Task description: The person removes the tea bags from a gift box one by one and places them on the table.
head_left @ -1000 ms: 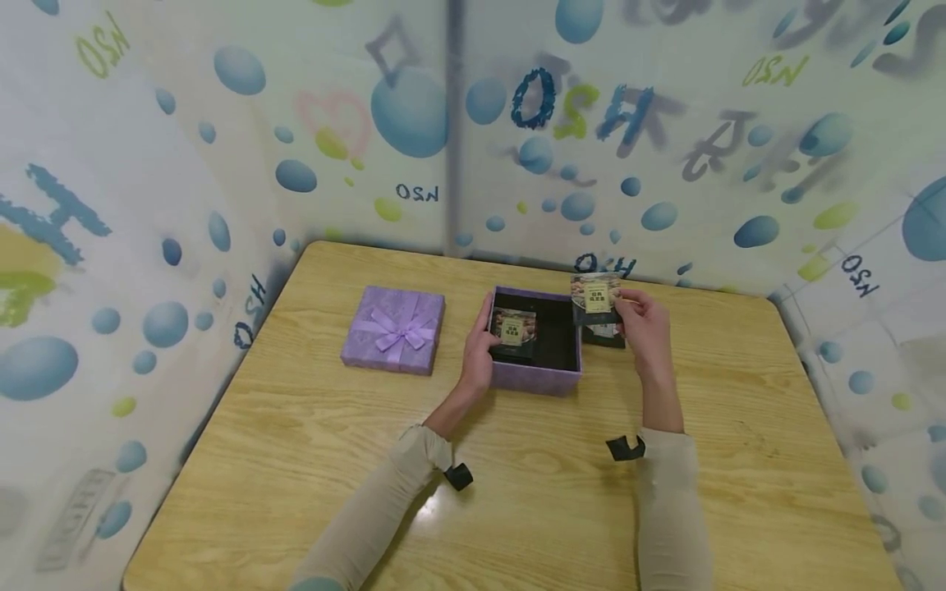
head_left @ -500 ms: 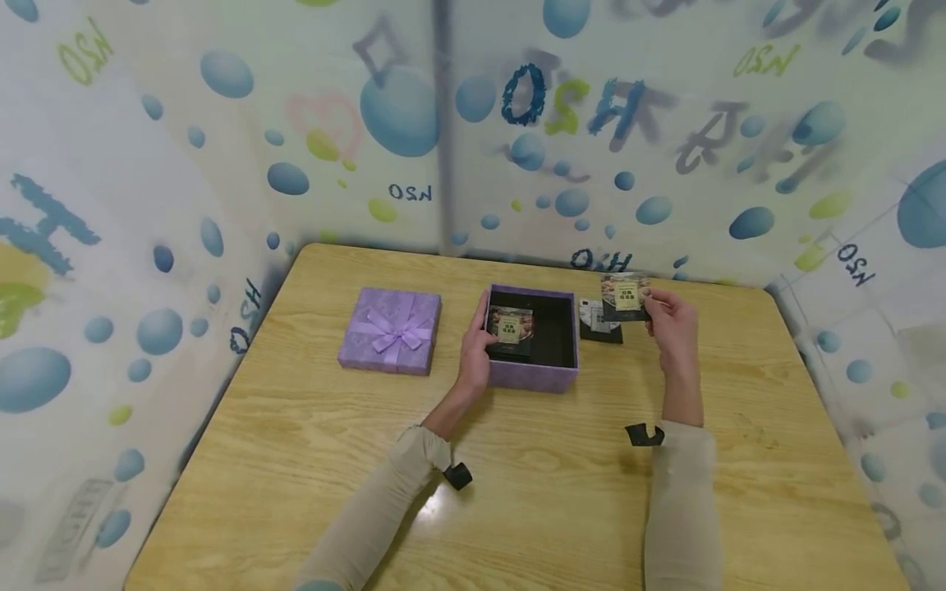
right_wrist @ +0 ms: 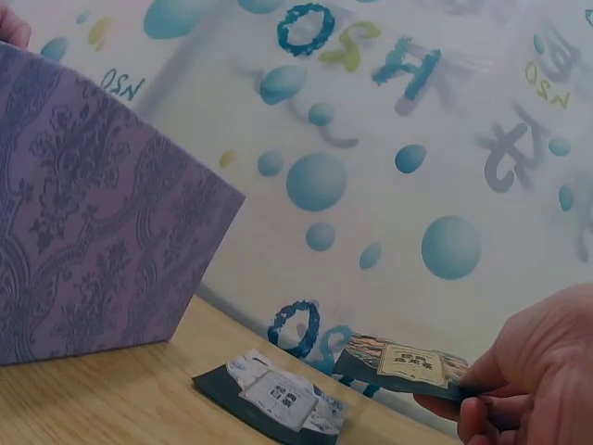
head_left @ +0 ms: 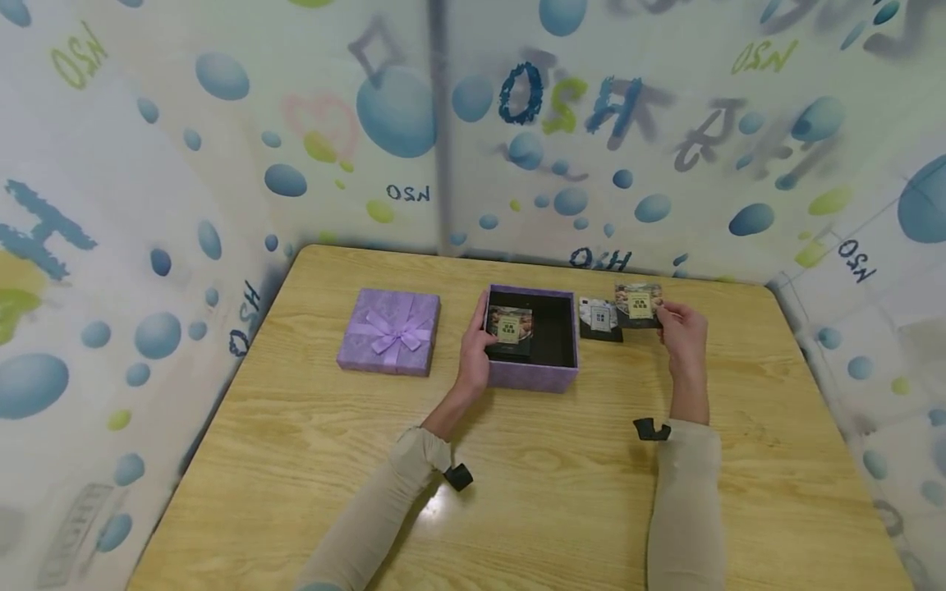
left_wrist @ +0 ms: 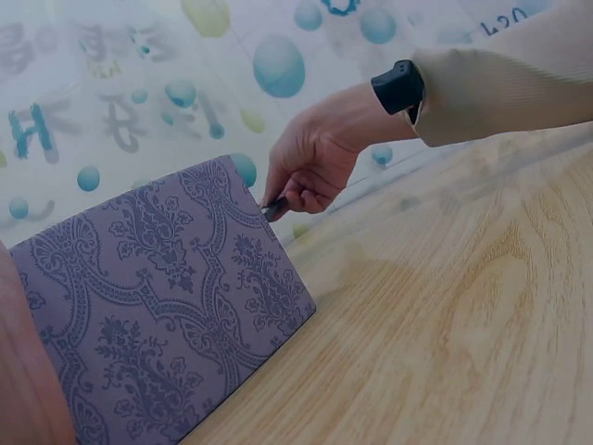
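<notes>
My left hand [head_left: 475, 355] grips the left wall of an open purple gift box [head_left: 534, 378], its thumb over the rim. Inside the box at the left lies a dark tea packet [head_left: 510, 330] with a yellow label. My right hand [head_left: 686, 338] pinches a similar yellow-labelled tea packet [head_left: 640, 305] by its right edge. In the right wrist view this packet [right_wrist: 408, 364] hangs slightly above the table. Left of it, a tea packet with a white label [head_left: 600, 318] lies flat beside the box. The left wrist view shows the box's patterned side [left_wrist: 157, 297].
A purple box lid [head_left: 390, 332] with a ribbon bow lies left of the box. The wooden table [head_left: 547, 492] ends at a bubble-printed wall [head_left: 517, 205] at the back. Each wrist wears a black strap [head_left: 458, 476].
My right hand has carried the yellow-labelled tea packet rightward and lower, away from above the white-labelled one, which now shows fully. My left hand stays on the box.
</notes>
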A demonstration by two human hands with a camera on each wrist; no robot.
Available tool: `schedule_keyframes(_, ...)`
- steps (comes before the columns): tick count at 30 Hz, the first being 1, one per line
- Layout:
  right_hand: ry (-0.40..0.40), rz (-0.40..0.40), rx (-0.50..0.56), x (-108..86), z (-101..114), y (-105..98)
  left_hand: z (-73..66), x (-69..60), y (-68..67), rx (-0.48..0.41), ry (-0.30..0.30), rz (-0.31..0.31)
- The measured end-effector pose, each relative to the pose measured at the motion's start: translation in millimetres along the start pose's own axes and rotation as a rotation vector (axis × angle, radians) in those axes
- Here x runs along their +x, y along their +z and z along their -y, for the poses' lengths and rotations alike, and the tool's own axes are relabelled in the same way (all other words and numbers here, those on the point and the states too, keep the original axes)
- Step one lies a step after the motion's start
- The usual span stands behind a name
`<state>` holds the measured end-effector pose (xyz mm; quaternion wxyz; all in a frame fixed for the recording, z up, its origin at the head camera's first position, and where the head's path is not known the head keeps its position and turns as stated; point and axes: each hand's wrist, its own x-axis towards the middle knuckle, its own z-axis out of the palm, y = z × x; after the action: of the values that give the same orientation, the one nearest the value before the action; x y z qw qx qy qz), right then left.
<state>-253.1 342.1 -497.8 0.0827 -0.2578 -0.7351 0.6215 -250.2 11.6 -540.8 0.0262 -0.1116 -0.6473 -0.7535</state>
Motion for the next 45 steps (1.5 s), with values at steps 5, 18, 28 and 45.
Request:
schedule_keyframes(5, 0.0, -0.017, -0.022, 4.4, -7, -4, -0.7, 0.3, 1.1, 0.01, 0.001, -0.001)
schedule_keyframes(18, 0.044, -0.076, -0.128, 12.8, -25, -7, -0.5, 1.0, -0.4, -0.003, -0.015, 0.012)
schedule_keyframes(28, 0.013, -0.123, -0.285, 12.6, -34, -8, -2.3, -0.2, -0.1, -0.007, -0.011, 0.012)
schedule_keyframes(45, -0.082, -0.29, -0.468, 12.2, -43, -4, -2.2, -0.8, 0.2, 0.022, -0.01, 0.013)
